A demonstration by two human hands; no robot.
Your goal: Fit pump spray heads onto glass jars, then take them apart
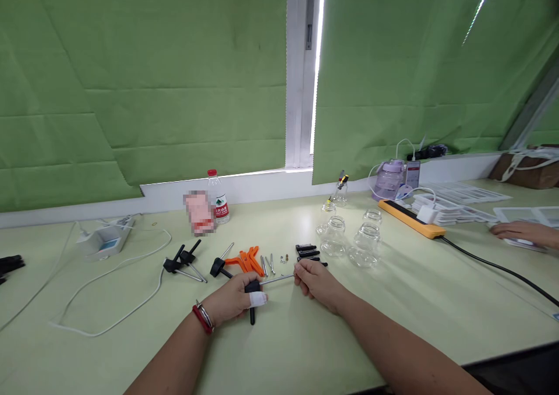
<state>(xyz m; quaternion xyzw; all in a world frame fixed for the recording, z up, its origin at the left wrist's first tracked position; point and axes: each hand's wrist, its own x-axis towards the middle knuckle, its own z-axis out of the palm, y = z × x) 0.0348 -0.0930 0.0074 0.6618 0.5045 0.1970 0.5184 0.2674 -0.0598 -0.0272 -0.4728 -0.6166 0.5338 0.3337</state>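
My left hand [239, 297] is closed around a black T-shaped handle [252, 288], with a white wrap on the thumb. A thin metal rod [277, 279] runs from the handle to the right. At its far end my right hand [317, 281] pinches with thumb and fingertips; any small part between them is hidden. Just behind lie orange plastic pieces [248, 261], several metal pins [268, 265] and tiny brass-coloured bits [285, 258]. Black slotted pieces [307, 250] sit beyond my right hand. More black-headed rods [186, 261] lie to the left.
Clear jars [365, 246] stand right of centre, one behind holding small tools [343, 182]. A water bottle [217, 197], a white cable [126, 261] and a white power strip [107, 237] are left. Rightward are an orange power strip [410, 219], papers and another person's hand [526, 233].
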